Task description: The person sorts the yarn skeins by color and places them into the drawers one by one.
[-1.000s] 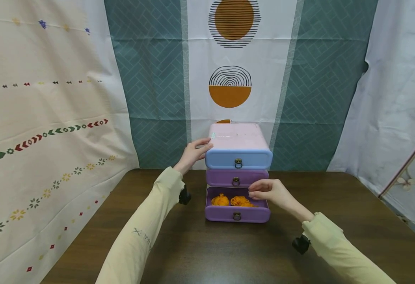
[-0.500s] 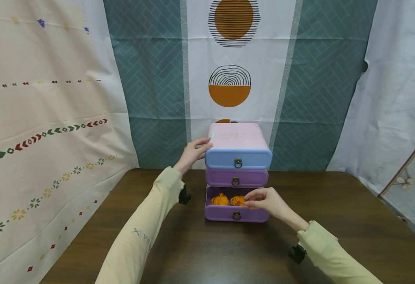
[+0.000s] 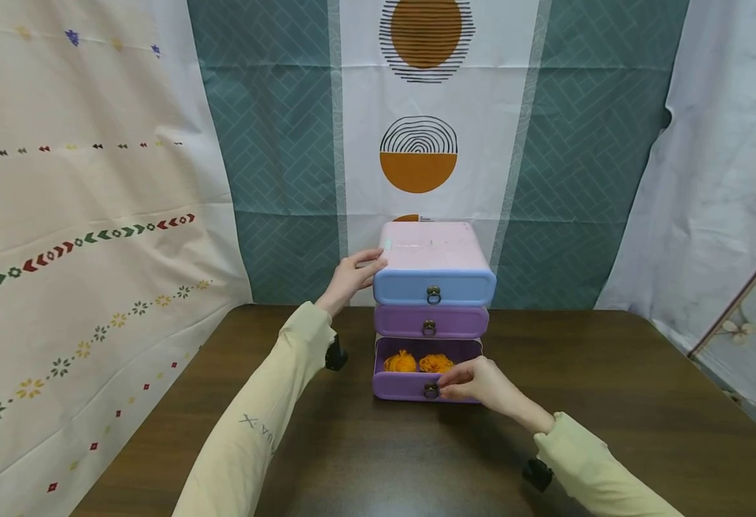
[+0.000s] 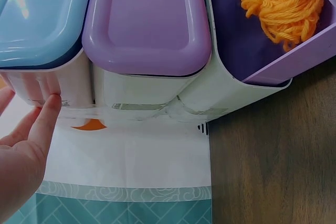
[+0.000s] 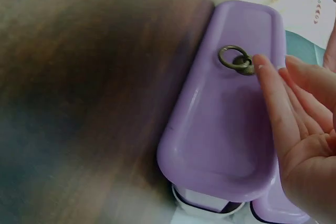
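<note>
A small three-tier drawer cabinet stands on the table, with a pink top (image 3: 432,245), a blue top drawer (image 3: 403,289) and a purple middle drawer (image 3: 397,322), both closed. The purple bottom drawer (image 3: 398,387) is pulled out and holds two orange yarn balls (image 3: 400,362). My left hand (image 3: 347,282) rests its extended fingertips against the cabinet's upper left side. At the bottom drawer's front, my right hand (image 3: 486,386) has its fingertips right at the bronze ring pull (image 3: 431,390). In the right wrist view the ring (image 5: 230,59) hangs beside the fingers (image 5: 278,103), not enclosed by them.
The brown wooden table (image 3: 352,459) extends in front of and to both sides of the cabinet. Behind it hangs a green and white curtain (image 3: 281,143). A cream patterned cloth (image 3: 93,215) hangs at the left and a pale marbled cloth (image 3: 726,179) at the right.
My right hand has come down and left from above the drawer's right side to the ring pull, uncovering the right yarn ball again. My left hand has stayed in place.
</note>
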`<state>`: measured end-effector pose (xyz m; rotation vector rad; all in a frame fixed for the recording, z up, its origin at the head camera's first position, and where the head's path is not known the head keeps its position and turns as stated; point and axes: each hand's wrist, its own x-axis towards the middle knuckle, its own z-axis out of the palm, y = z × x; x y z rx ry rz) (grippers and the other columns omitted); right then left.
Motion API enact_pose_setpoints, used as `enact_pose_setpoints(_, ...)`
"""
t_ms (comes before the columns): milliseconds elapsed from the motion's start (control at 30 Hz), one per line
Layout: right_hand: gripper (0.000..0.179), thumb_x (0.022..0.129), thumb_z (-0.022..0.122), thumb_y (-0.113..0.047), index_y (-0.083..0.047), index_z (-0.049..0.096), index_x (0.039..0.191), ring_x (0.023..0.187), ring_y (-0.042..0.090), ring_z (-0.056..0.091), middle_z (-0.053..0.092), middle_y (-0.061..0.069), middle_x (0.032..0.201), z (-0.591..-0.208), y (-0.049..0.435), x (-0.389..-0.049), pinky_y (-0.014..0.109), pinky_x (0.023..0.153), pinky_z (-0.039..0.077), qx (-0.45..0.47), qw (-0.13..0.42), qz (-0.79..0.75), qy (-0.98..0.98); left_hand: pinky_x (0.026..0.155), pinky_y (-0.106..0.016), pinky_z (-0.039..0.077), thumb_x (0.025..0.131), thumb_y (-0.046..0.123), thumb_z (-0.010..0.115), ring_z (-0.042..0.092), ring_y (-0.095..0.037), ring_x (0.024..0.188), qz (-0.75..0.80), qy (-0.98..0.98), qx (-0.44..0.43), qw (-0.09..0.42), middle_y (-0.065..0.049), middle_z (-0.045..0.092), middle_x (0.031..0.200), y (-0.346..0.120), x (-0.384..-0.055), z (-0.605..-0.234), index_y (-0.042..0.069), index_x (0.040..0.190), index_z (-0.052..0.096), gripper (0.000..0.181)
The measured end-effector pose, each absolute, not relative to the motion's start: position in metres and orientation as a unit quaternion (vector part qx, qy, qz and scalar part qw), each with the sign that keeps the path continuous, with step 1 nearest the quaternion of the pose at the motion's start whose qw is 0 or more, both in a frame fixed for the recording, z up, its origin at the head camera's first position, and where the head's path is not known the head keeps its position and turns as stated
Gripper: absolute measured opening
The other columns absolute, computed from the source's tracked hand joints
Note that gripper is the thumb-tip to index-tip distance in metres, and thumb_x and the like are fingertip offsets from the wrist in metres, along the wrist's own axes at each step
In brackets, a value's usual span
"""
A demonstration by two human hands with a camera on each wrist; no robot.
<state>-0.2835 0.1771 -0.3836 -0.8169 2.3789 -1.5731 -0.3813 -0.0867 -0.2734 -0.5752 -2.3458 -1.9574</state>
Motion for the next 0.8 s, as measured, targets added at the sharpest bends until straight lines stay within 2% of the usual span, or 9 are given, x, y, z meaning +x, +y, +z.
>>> enact_pose_setpoints(200, 0.018, 0.081, 0.066, 0.000, 0.012, 0.065, 0.094, 0.074, 0.021, 0.064, 0.066, 0.015, 0.083, -0.388, 0.172, -0.281, 0.030, 0.063, 0.053, -0.261, 0.099, -0.511, 0.813, 0.083, -0.030, 0.047, 0.088, 0.028, 0.061, 0.052, -0.020, 0.105, -0.626, -0.758, -0.180, 0.034, -0.010, 0.046, 0.127, -0.087, -0.392, -0.284, 0.009, 0.130, 0.051, 0.047)
enact_pose_setpoints(500, 0.014, 0.077, 0.069, 0.001, 0.006, 0.068, 0.090, 0.067, 0.013, 0.061, 0.066, 0.009, 0.081, -0.391, 0.163, -0.275, 0.024, 0.057, 0.052, -0.275, 0.001, -0.412, 0.869, 0.082, -0.030, 0.047, 0.088, 0.028, 0.061, 0.053, -0.019, 0.104, -0.627, -0.757, -0.181, 0.043, -0.010, 0.047, 0.126, -0.087, -0.392, -0.285, 0.009, 0.129, 0.052, 0.046)
enact_pose_setpoints(800, 0.010, 0.076, 0.070, 0.000, 0.004, 0.070, 0.085, 0.060, 0.008, 0.060, 0.066, 0.007, 0.076, -0.395, 0.157, -0.274, 0.021, 0.051, 0.049, -0.260, -0.039, -0.375, 0.889, 0.086, -0.034, 0.045, 0.090, 0.020, 0.059, 0.049, -0.026, 0.110, -0.635, -0.752, -0.178, 0.011, -0.016, 0.042, 0.130, -0.086, -0.377, -0.269, 0.002, 0.131, 0.046, 0.047)
